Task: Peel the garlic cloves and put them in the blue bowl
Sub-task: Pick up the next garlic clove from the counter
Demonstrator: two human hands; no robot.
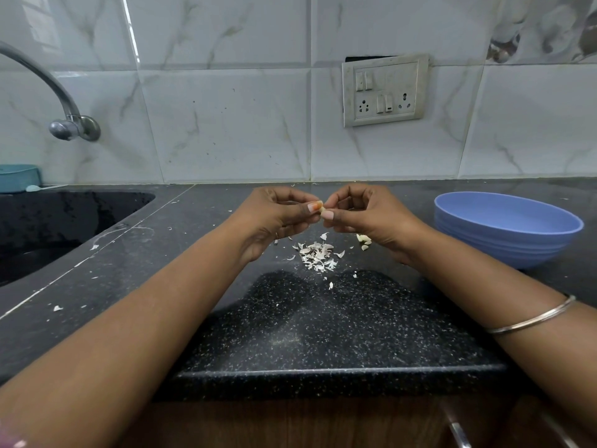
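My left hand [274, 218] and my right hand [365, 215] meet above the black counter, and both pinch one small garlic clove [322, 209] between thumb and fingertips. Most of the clove is hidden by the fingers. Beneath the hands lies a heap of white garlic skins [318, 253]. A few pale garlic cloves [364, 241] lie on the counter just under my right hand. The blue bowl [507, 232] stands on the counter to the right of my right hand; I see nothing in the part of its inside that shows.
A dark sink [64, 221] is set into the counter at the left, with a metal tap [64, 124] on the tiled wall above it. A switch and socket plate [384, 90] is on the wall. The counter's front edge [323, 371] runs below my forearms.
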